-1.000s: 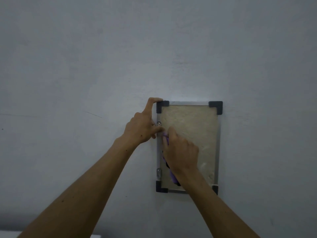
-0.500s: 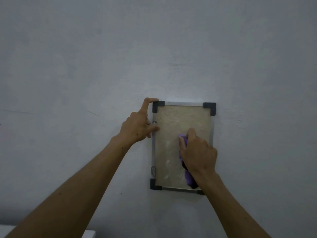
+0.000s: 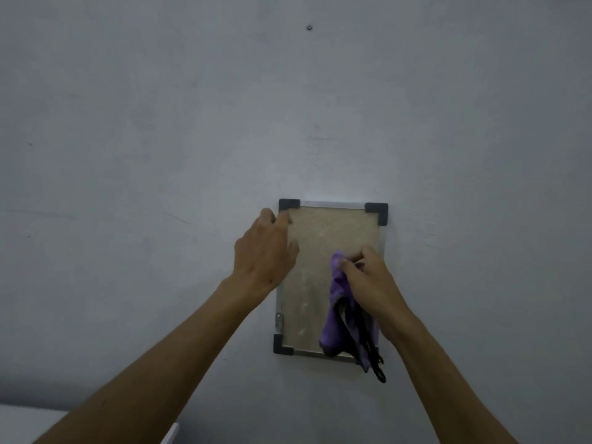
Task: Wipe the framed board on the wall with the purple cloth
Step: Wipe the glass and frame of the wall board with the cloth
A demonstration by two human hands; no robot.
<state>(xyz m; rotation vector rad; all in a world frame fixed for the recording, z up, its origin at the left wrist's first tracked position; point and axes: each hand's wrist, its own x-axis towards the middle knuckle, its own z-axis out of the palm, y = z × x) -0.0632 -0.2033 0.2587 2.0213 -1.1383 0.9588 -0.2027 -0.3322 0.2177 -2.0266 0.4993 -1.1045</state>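
The purple cloth [image 3: 340, 310] is pinched in the right hand's [image 3: 368, 283] grip against the framed board [image 3: 320, 251]; its left edge is steadied by the left hand's [image 3: 264, 254] relaxed fingers

The grey wall [image 3: 160, 123] carries the framed board [image 3: 320, 245] and 1 small screw [image 3: 309, 27].
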